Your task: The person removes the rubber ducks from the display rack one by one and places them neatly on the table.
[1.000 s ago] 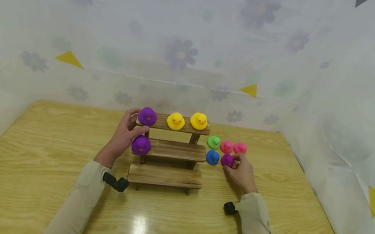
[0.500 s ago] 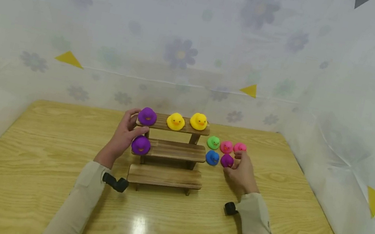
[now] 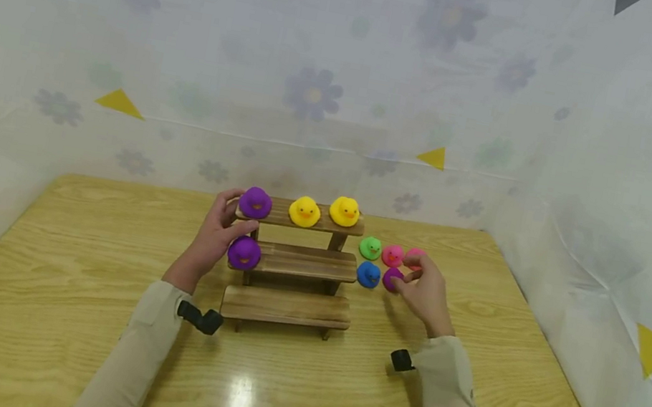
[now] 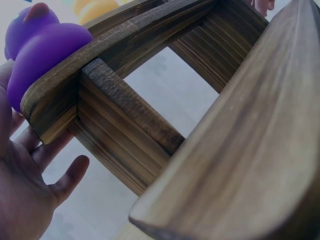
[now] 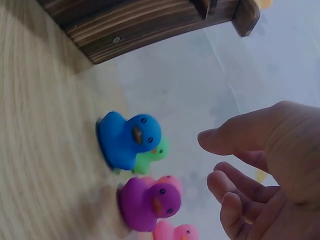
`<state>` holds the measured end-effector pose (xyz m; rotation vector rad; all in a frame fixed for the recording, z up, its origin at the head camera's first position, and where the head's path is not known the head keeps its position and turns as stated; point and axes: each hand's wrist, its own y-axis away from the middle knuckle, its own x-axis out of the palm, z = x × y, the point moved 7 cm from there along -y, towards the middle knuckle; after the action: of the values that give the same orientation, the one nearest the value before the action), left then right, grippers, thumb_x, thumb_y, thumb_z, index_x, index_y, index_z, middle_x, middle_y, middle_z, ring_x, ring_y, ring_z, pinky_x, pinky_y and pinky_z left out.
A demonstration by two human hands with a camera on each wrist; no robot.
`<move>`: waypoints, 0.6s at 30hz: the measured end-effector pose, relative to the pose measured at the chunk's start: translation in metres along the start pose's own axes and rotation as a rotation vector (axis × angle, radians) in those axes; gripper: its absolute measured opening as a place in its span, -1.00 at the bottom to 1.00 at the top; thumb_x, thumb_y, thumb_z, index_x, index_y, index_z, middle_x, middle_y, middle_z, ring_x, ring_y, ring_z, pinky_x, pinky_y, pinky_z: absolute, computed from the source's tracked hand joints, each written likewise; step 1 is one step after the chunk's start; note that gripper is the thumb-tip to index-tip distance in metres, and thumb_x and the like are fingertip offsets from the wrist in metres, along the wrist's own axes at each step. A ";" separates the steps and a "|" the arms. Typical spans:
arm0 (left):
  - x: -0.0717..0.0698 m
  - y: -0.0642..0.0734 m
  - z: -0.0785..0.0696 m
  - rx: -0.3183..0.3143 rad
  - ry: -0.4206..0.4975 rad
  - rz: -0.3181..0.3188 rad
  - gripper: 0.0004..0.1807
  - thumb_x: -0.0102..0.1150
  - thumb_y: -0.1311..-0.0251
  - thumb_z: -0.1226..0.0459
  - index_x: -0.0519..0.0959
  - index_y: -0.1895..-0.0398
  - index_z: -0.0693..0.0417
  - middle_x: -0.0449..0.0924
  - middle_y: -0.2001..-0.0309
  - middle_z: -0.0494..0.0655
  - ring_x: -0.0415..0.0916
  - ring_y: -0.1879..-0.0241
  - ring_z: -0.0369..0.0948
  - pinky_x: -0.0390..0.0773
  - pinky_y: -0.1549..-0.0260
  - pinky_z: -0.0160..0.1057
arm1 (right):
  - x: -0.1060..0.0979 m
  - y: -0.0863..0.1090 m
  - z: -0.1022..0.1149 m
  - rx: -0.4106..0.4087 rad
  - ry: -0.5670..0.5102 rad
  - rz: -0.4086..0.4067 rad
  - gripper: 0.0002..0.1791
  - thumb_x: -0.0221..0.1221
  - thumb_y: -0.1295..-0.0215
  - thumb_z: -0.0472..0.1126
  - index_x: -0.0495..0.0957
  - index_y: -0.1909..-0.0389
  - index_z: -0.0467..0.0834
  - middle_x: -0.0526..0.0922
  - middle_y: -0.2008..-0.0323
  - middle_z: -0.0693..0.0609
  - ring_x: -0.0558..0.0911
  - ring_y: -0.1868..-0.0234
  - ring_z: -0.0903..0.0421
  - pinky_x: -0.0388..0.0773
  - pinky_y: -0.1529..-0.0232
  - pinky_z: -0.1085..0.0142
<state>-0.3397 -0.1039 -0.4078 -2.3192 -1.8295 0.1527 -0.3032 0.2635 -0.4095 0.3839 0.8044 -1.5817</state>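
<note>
magenta duck (image 5: 149,205): smooth, roundish, parked on the surface (image 3: 318,398) just beyond right grip (image 3: 426,295)
right grip: held kinda apart
wooden rack (image 3: 305,262): grainy, three-tiered, touched by left grip (image 3: 212,238), fingers loosely spread

Free tabletop (image 3: 279,392) before 3-tier shelf (image 3: 284,307)

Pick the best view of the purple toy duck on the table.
Right wrist view: the purple toy duck appears large and uncovered. Head view shows it small, partly behind the right hand's fingers; left wrist view lacks it.
</note>
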 end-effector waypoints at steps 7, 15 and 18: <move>-0.001 0.001 0.000 0.000 0.006 0.002 -0.42 0.07 -0.35 0.32 0.07 -0.34 -0.06 0.42 -0.13 -0.35 0.46 0.03 -0.32 0.50 0.09 -0.34 | 0.000 0.003 0.029 -0.120 -0.010 0.008 -0.69 0.24 -0.13 -0.46 0.47 0.08 -0.30 0.57 0.07 -0.29 0.55 0.32 -0.01 0.46 0.48 0.38; -0.001 -0.001 0.000 0.006 0.001 0.008 -0.42 0.08 -0.35 0.30 0.08 -0.34 -0.03 0.43 -0.13 -0.33 0.49 0.08 -0.32 0.51 0.11 -0.33 | 0.000 0.009 0.061 -0.250 -0.020 -0.019 -0.79 0.21 -0.24 -0.41 0.52 0.10 -0.32 0.61 0.20 -0.19 0.54 0.35 0.08 0.49 0.42 0.40; -0.001 -0.001 0.001 0.003 0.004 0.005 -0.41 0.08 -0.34 0.31 0.07 -0.35 -0.03 0.43 -0.13 -0.33 0.50 0.09 -0.32 0.52 0.12 -0.33 | 0.002 0.011 0.072 -0.298 -0.027 -0.029 -0.83 0.19 -0.26 -0.41 0.53 0.13 -0.30 0.61 0.25 -0.13 0.52 0.39 0.12 0.48 0.46 0.40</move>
<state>-0.3416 -0.1044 -0.4089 -2.3207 -1.8201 0.1508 -0.2786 0.2129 -0.3635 0.1360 1.0113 -1.4626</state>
